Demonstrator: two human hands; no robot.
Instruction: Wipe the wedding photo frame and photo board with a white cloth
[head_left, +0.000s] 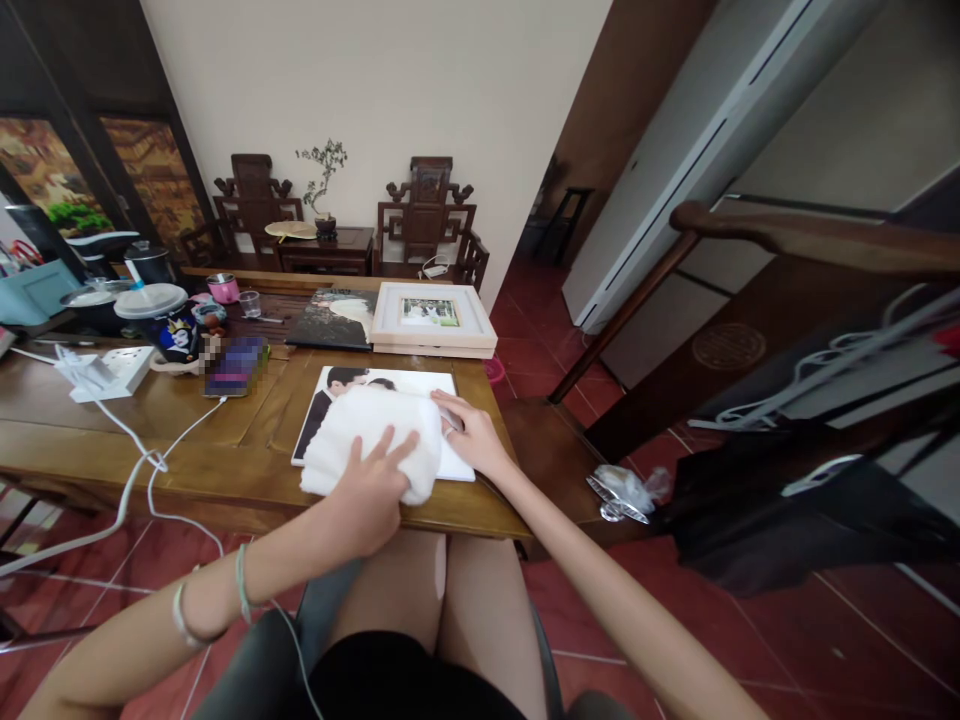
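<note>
A large photo print (pixel 341 385) lies flat near the front edge of the wooden table (pixel 225 455). A folded white cloth (pixel 375 435) rests on top of it. My left hand (pixel 367 500) presses down on the cloth with its fingers spread flat. My right hand (pixel 469 432) lies open on the print's right side, fingertips touching the cloth's edge.
A white framed photo (pixel 433 318) and a dark photo print (pixel 334 318) lie further back. A phone (pixel 234 368) on a white cable, a power strip (pixel 112 372), a lidded cup (pixel 166 322) and bowls stand at left. Carved chairs line the far wall. A dark wooden bench (pixel 750 400) stands at right.
</note>
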